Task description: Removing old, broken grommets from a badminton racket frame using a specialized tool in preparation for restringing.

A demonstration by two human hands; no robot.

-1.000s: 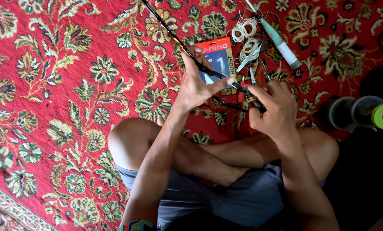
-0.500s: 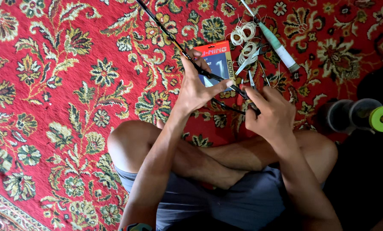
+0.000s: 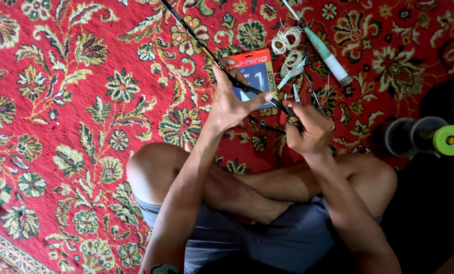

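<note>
A woven red floral carpet point(image 3: 75, 101) of matt pile covers the floor. The thin black racket shaft point(image 3: 206, 50), glossy and smooth, runs toward 11 o'clock. The red-and-blue glossy card packet point(image 3: 257, 66) shines at 12 o'clock, beside white coiled string point(image 3: 287, 39). A lime-green plastic reel point(image 3: 450, 140) looks smooth at 3 o'clock.

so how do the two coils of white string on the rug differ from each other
The upper coil of white string lies free on the rug, with nothing over it; the lower coil of white string has a metal tool lying across it. The upper coil sits farther from the person's hands, while the lower one is closer to the right hand. Both are loose, pale loops beside the red and blue card packet.
</note>
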